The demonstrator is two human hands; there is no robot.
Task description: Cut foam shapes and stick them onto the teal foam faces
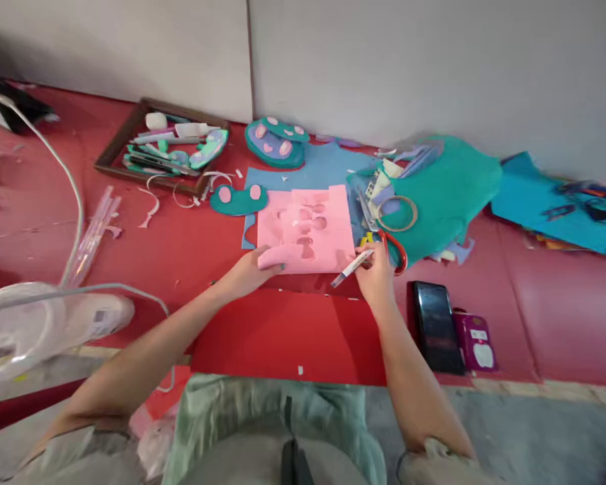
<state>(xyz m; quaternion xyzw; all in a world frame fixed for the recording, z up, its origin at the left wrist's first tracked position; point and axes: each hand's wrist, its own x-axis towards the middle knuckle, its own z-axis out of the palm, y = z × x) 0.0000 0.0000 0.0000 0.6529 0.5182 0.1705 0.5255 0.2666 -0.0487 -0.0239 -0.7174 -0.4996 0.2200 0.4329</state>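
Observation:
A pink foam sheet (333,236) with several cut-out holes lies before me, its lower left edge curling up. My left hand (252,273) grips that curled edge, thumb underneath. At the sheet's lower right corner, my right hand (374,273) holds a white pen-like craft knife (352,268), its tip pointing down to the left. Red-handled scissors (398,250) rest just beyond the right hand. A teal foam piece with two pink dots (239,201) touches the sheet's left side. Blue foam (303,174) shows behind the pink sheet.
A brown wooden tray (126,138) of tools stands back left. Teal and purple foam shapes (275,143) lie by the wall. Right of centre are a tape roll (413,214) and a large teal sheet (449,182). A black phone (437,327) sits near the front edge.

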